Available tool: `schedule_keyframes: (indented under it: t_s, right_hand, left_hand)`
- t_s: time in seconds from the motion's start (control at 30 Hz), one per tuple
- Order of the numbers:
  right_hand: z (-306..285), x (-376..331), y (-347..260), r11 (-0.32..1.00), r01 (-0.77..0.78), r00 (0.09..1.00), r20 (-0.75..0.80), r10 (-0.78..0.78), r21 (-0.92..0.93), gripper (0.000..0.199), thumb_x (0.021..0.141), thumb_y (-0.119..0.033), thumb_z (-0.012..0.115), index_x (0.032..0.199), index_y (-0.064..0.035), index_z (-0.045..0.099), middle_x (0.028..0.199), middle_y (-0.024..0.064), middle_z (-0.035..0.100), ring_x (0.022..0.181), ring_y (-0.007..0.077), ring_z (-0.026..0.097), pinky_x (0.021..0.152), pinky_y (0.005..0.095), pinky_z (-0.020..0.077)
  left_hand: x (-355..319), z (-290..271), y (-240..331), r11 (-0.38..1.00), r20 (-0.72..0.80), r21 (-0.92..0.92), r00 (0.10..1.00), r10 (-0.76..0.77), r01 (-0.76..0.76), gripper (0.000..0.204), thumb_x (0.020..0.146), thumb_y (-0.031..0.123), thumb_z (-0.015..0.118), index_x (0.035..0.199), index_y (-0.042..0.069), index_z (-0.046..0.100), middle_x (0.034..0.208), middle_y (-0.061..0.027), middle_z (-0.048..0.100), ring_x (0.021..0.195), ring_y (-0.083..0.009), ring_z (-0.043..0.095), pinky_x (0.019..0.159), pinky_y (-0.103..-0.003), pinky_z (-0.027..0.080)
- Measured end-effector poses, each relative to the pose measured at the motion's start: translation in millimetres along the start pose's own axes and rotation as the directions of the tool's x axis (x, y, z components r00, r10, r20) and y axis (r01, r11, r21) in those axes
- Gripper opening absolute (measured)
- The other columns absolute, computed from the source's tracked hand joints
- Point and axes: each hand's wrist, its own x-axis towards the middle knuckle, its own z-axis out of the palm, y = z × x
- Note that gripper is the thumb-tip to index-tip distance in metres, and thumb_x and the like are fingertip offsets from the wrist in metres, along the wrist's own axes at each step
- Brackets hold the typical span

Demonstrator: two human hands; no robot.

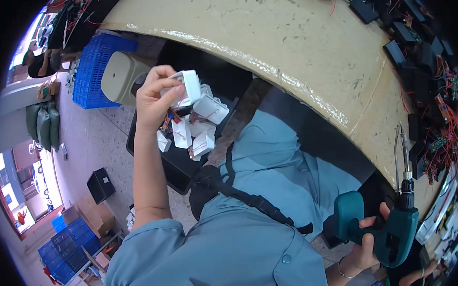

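My left hand (156, 95) is raised left of the table edge, its thumb and fingers closed on a white plastic casing (191, 87). Just below it, several more white casings (204, 141) lie heaped over a black bin (173, 166), with thin red wires and small circuit parts among them. On the right, my right hand (366, 251) grips a dark green soldering gun (401, 229) by its handle. The gun's metal tip and a thin curved tube point up, close to the table's right-hand edge. Part of my right hand is hidden behind the gun.
The beige table (275, 47) curves across the top, its edge covered in shiny tape. Black boxes (400, 33) and circuit boards with red wires (443, 113) crowd its right side. At left stand a blue crate (93, 73) and a beige stool (121, 78). Another person's hand (416, 277) shows lower right.
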Motion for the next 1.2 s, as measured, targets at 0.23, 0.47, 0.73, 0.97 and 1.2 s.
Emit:
schedule_keyframes:
  t_s: [0.23,0.47,0.73,0.97,1.2]
  right_hand:
    - [2.6,0.8,-0.1,1.000,-0.004,1.000,-0.002,0.004,0.019,0.070,0.074,-0.021,0.073,0.126,0.0095,0.039,0.116,0.0259,0.055,0.069,0.0171,0.059,0.062,0.0253,0.0487]
    - [1.3,0.5,0.1,0.998,-0.041,0.999,-0.011,0.042,0.052,0.070,0.074,-0.022,0.073,0.127,0.0093,0.039,0.115,0.0249,0.055,0.070,0.0166,0.059,0.063,0.0262,0.0496]
    - [13.8,9.9,-4.6,0.994,-0.082,0.996,-0.020,0.084,0.076,0.069,0.073,-0.022,0.074,0.126,0.0082,0.041,0.115,0.0231,0.056,0.070,0.0162,0.059,0.066,0.0262,0.0494]
    - [16.7,12.2,-8.9,0.986,-0.105,0.991,-0.073,0.115,0.132,0.069,0.071,-0.019,0.076,0.125,0.0077,0.043,0.114,0.0230,0.057,0.070,0.0167,0.061,0.064,0.0264,0.0500]
    - [1.6,13.1,1.8,0.982,-0.112,0.982,-0.137,0.133,0.154,0.069,0.072,-0.022,0.075,0.125,0.0088,0.042,0.113,0.0232,0.057,0.070,0.0170,0.061,0.063,0.0261,0.0502]
  left_hand:
    - [5.5,-48.5,-96.5,0.828,-0.047,0.498,0.961,-0.271,0.258,0.010,0.073,0.006,0.066,0.081,0.000,0.069,0.100,-0.0091,0.058,0.090,-0.0224,0.058,0.079,-0.030,0.047]
    - [58.4,-19.9,-18.1,0.913,0.263,0.367,0.922,-0.283,0.176,0.015,0.080,0.004,0.062,0.092,-0.003,0.065,0.094,-0.0083,0.063,0.086,-0.0165,0.060,0.075,-0.027,0.047]
    - [232.9,66.4,29.4,0.464,0.095,0.683,0.699,0.709,-0.564,0.018,0.081,0.006,0.056,0.094,0.010,0.067,0.093,-0.0057,0.065,0.090,-0.0247,0.061,0.073,-0.034,0.047]
    - [278.0,72.9,8.6,0.256,0.208,0.805,0.659,0.723,-0.535,0.017,0.080,0.007,0.057,0.095,0.009,0.066,0.091,-0.0072,0.064,0.085,-0.0245,0.061,0.071,-0.036,0.047]
    - [195.2,107.2,62.3,0.420,0.263,0.525,0.610,0.747,-0.740,0.028,0.068,0.000,0.064,0.095,0.007,0.065,0.089,-0.0104,0.063,0.080,-0.0263,0.061,0.071,-0.037,0.050]
